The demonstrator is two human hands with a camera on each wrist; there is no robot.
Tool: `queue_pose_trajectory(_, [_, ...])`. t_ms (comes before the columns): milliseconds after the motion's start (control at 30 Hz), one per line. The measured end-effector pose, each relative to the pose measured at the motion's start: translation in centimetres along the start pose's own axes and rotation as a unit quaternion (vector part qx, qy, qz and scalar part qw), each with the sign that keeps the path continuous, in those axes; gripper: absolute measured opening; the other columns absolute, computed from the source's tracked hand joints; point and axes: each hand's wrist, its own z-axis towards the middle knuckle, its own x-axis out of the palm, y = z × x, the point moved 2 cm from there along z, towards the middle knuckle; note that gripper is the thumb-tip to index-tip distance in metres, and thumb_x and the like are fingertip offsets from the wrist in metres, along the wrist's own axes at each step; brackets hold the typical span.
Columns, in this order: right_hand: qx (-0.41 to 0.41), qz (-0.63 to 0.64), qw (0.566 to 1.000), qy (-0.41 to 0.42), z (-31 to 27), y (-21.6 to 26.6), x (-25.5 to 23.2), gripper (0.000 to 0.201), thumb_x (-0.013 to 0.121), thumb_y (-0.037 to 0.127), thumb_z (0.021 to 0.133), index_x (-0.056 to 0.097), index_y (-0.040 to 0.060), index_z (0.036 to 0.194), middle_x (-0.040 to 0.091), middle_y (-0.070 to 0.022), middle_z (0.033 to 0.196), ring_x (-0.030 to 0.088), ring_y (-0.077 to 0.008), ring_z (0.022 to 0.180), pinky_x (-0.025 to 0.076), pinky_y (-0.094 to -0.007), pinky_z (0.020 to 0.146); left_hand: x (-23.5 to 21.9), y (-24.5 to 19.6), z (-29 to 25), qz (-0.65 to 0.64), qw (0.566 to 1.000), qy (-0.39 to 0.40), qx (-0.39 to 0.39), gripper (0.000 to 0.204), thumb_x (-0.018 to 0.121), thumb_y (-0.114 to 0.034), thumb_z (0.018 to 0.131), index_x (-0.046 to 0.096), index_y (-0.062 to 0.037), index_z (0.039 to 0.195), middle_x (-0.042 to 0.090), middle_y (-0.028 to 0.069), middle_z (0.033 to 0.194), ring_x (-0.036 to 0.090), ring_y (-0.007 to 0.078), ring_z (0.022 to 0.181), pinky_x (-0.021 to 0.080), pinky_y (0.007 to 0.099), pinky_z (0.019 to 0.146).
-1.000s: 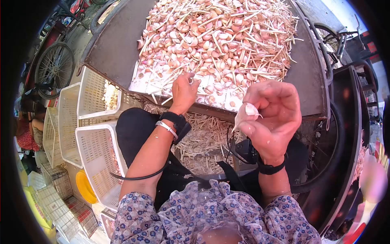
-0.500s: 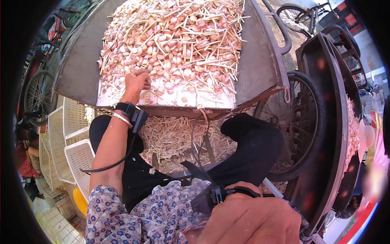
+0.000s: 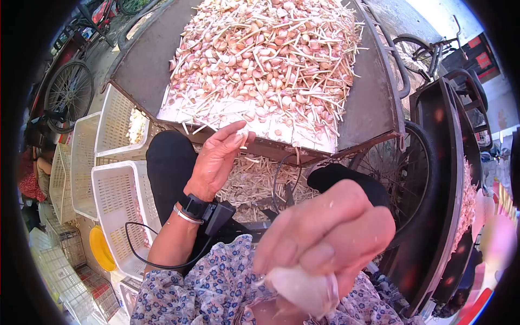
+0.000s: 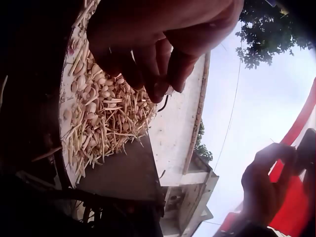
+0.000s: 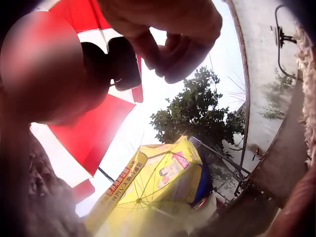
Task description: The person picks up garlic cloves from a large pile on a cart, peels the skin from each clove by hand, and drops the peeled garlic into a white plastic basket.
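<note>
Close to the head camera, my right hand (image 3: 330,233) is raised and pinches a pale garlic clove (image 3: 303,290) between thumb and fingers. My left hand (image 3: 214,165) hovers just off the front edge of the cart bed (image 3: 141,89), palm turned up. Its thumb and fingertips pinch a small whitish garlic clove (image 3: 244,135). Beyond it lies a wide heap of loose pinkish garlic cloves (image 3: 260,59) mixed with dry stalks. In the right wrist view, the fingers (image 5: 173,59) are dark against the sky, with the clove hidden.
White plastic crates (image 3: 116,200) stand at the left, one holding pale cloves. A yellow basin (image 3: 102,248) sits beside them. Dry stalks (image 3: 244,189) litter the ground between the knees. At the right are a spoked wheel (image 3: 403,179) and a dark cart side (image 3: 441,216).
The left hand has drawn back from the heap to the cart's near edge and turned its palm up. The right hand dropped low near the body, then rose toward the head camera, now showing a clove.
</note>
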Motion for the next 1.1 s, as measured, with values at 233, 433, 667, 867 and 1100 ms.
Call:
queue_pose_trajectory(233, [0.125,0.005,0.966,-0.224,-0.1,-12.1,-1.0,0.031,0.063,-0.011,0.076,0.055,-0.0023,0.105,0.063,-0.0164,0.098,0.065,-0.0216,0.081,0.056,-0.0337,0.073,-2.6,-3.9,-8.5,-0.014,0.998,-0.007,0.062,0.028,0.064,-0.004,0.081,0.058,0.0001,0.108,0.066,0.0177,0.094,0.063,0.0152,0.079,0.051,0.0256,0.068])
queue_pose_trajectory(433, [0.167,-0.061,0.951,-0.254,3.4,-17.5,5.3,0.028,0.064,-0.008,0.078,0.056,-0.0036,0.104,0.063,-0.0137,0.096,0.065,-0.0192,0.081,0.055,-0.0297,0.068,2.0,-12.8,-15.7,-0.035,0.937,0.196,0.286,0.047,0.067,-0.004,0.078,0.040,-0.0023,0.117,0.059,0.0196,0.085,0.059,0.0182,0.054,0.054,0.0261,0.048])
queue_pose_trajectory(667, [0.242,-0.200,0.947,0.070,2.1,-23.3,11.8,0.034,0.068,0.009,0.080,0.056,-0.0076,0.108,0.062,-0.0120,0.090,0.063,-0.0114,0.077,0.050,-0.0229,0.062,6.4,-14.3,-16.4,-0.101,0.855,0.417,0.291,0.015,0.072,-0.001,0.075,0.066,0.0099,0.085,0.063,0.0279,0.082,0.065,0.0298,0.072,0.055,0.0294,0.058])
queue_pose_trajectory(867, [0.287,-0.498,0.802,-0.164,-0.5,-26.5,-9.5,0.023,0.068,0.014,0.076,0.063,-0.0052,0.089,0.065,-0.0124,0.071,0.063,-0.0169,0.063,0.049,-0.0293,0.058,3.7,-15.0,-16.1,-0.201,0.918,0.330,0.091,0.014,0.072,0.002,0.074,0.068,0.0075,0.085,0.065,0.0262,0.084,0.066,0.0292,0.073,0.057,0.0319,0.065])
queue_pose_trajectory(1100, [0.295,-0.724,0.623,0.012,-0.2,-29.6,-14.3,0.021,0.066,0.019,0.067,0.063,0.0008,0.078,0.062,-0.0192,0.067,0.062,-0.0351,0.066,0.049,-0.0411,0.063,4.0,-13.9,-13.8,-0.269,0.921,0.244,0.138,0.011,0.069,0.006,0.075,0.067,0.0063,0.086,0.065,0.0232,0.081,0.065,0.0262,0.064,0.058,0.0311,0.063])
